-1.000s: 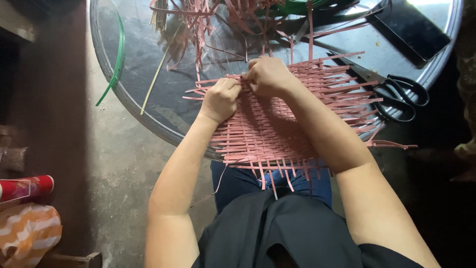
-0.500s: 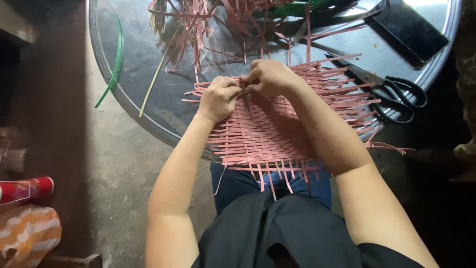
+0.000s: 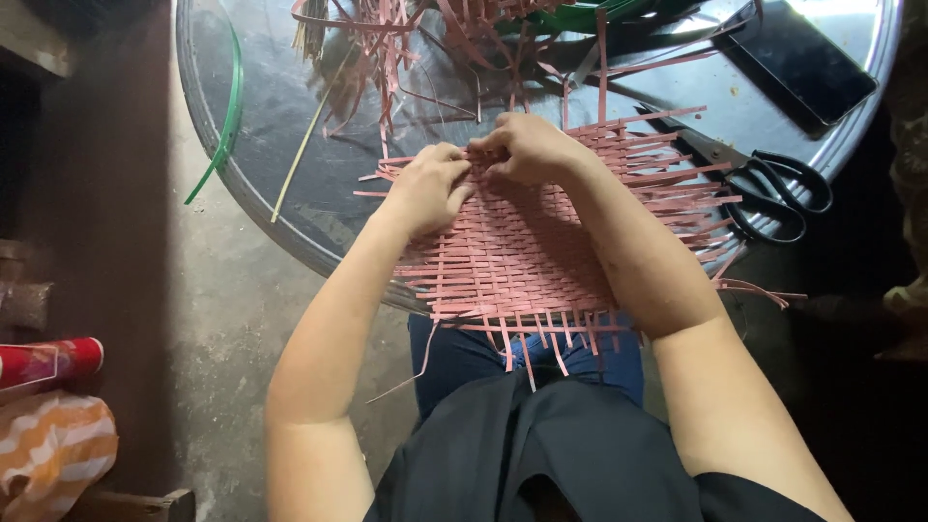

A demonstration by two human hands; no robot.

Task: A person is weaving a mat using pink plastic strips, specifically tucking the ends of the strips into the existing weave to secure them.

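On round table (image 3: 290,106) | left hand (image 3: 430,188), right hand (image 3: 527,150) pinch woven pink mat (image 3: 522,256) (far edge)

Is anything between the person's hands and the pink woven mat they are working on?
Nothing visible does. The left hand and right hand both rest directly on the far edge of the pink woven mat, fingers pinching its strips. The scissors lie off to the right, loose pink strips beyond the mat.

I can't see the fingertips of my hands, curled under at the far edge of the pink woven mat (image 3: 522,261). My forearms cover part of its weave. The bench (image 3: 280,106) and the loose pink strips (image 3: 406,39) run off the frame's top.
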